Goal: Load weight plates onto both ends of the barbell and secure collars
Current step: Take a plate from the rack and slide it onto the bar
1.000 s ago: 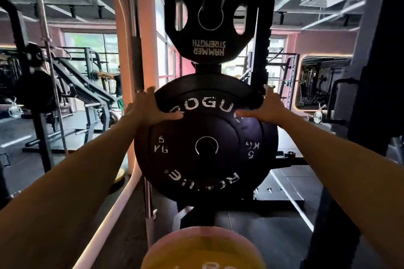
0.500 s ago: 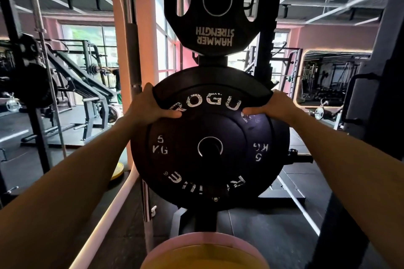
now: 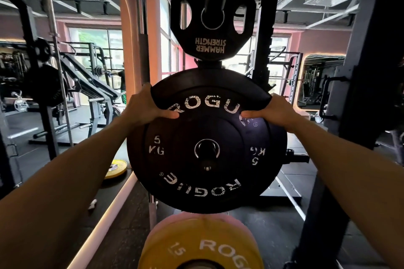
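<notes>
At the middle of the head view hangs a black 5 kg bumper plate [image 3: 207,148], its face marked ROGUE, and everything else sits around it. Its centre hole shows the end of a storage peg [image 3: 207,162], and just behind it a second black plate [image 3: 207,78] shows its rim above the front one. The left hand [image 3: 145,108] grasps the front plate at its upper left edge, thumb lying flat across the face beside the lettering, fingers wrapped out of sight behind the rim. The right hand [image 3: 274,112] grasps the upper right edge the same way, thumb pressed on the face. Both forearms reach in from the lower corners. Above the plate, on the same black rack upright [image 3: 265,35], hangs a smaller Hammer Strength plate [image 3: 211,15] with cut-out grips, its lettering upside down. Below the plate, at the bottom edge, is a yellow 15 kg plate [image 3: 201,247]. To the left of the plate, a smaller yellow plate [image 3: 114,168] lies on the floor, near a steel bar [image 3: 142,17] standing upright by a pillar.
</notes>
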